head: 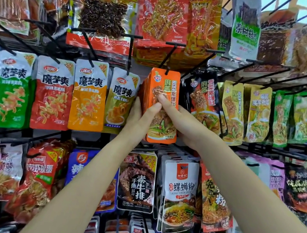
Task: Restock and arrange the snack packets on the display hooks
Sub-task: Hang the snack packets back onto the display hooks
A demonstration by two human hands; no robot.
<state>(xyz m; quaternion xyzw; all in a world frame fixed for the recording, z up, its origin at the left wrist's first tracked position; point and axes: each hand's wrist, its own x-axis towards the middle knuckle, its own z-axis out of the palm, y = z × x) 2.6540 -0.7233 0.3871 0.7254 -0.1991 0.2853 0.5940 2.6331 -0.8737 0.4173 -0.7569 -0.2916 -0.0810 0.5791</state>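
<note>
A stack of orange snack packets (pixel 168 86) hangs on a black display hook (pixel 168 58) in the middle row. My left hand (pixel 140 116) grips the stack from its left side, thumb across the front packet and fingers hidden behind. My right hand (pixel 178 118) holds the stack from the right, with its thumb pressed on the front packet's clear window and its fingers out of sight behind the packets. The two thumbs nearly meet on the front.
Rows of hooks with hanging packets fill the rack: grey-topped konjac packets (pixel 89 96) to the left, black and yellow packets (pixel 230 110) to the right, larger bags (pixel 165 11) above, and more packets (pixel 178 195) below. Bare hook rods (pixel 236 69) stick out toward me.
</note>
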